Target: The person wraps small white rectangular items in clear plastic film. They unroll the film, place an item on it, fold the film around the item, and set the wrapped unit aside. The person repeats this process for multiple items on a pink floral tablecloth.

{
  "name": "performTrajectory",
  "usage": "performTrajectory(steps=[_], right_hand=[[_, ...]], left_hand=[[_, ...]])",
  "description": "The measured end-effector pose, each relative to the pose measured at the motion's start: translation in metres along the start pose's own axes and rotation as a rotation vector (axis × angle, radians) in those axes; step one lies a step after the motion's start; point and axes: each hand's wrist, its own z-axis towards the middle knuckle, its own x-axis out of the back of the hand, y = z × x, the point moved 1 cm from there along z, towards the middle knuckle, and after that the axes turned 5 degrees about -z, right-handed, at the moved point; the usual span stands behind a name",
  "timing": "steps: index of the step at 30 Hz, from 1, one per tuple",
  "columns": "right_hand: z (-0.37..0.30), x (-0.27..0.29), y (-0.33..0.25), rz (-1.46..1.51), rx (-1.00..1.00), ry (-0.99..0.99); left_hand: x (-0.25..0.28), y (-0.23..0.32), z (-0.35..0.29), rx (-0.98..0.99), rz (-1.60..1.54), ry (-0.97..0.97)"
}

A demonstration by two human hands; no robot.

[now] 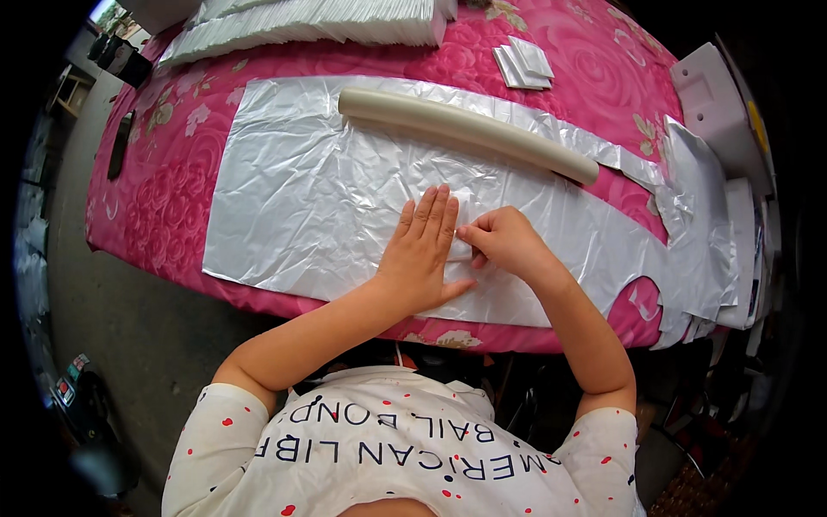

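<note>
My left hand (418, 258) lies flat, fingers stretched out and close together, pressing on a small folded piece of white plastic film (463, 207). At the right edge of that folded piece, my right hand (506, 244) pinches with thumb and forefinger. Both hands rest over a large sheet of shiny silvery-white film (284, 198), wrinkled across its surface. Beyond the hands, a long beige tube (469, 129) lies slantwise on the sheet. Part of the folded piece is hidden under my left fingers.
A pink floral cloth (164, 207) covers the table. Long rows of stacked white folded pieces (319, 30) sit at the far side, with a few flat white packets (524, 65) right of them. Loose film (698, 224) and a white foam box (719, 108) crowd the right end. A dark knife-like object (121, 145) lies far left.
</note>
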Motion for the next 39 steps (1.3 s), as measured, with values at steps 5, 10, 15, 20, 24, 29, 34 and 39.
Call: performTrajectory(steps=[5,10,15,20,24,29,34,39], right_hand=[[-0.014,-0.006,0.000,-0.113,0.087,0.140],[-0.037,-0.005,0.001,-0.580,0.201,0.354],[-0.042,-0.020,-0.014,-0.844,0.478,0.435],[0.008,-0.042,-0.016,-0.728,0.870,0.444],[0.008,-0.084,-0.022,-0.614,0.772,0.292],[-0.023,-0.161,-0.038,-0.361,0.870,0.019],[-0.043,-0.166,-0.051,-0.333,1.000,-0.060],[-0.032,-0.112,-0.034,-0.457,1.163,-0.086]], left_hand=[[-0.003,-0.001,0.000,-0.002,-0.014,-0.008],[-0.001,-0.004,-0.005,-0.048,-0.065,0.067],[0.029,0.001,-0.049,-0.127,-0.409,0.118],[0.052,-0.011,-0.122,0.341,-1.313,-0.237],[0.045,-0.025,-0.161,0.835,-1.469,-0.378],[0.031,-0.034,-0.184,1.075,-1.699,-0.088],[0.041,-0.039,-0.178,0.769,-1.182,-0.081],[0.086,-0.011,-0.139,0.584,-0.731,-0.163]])
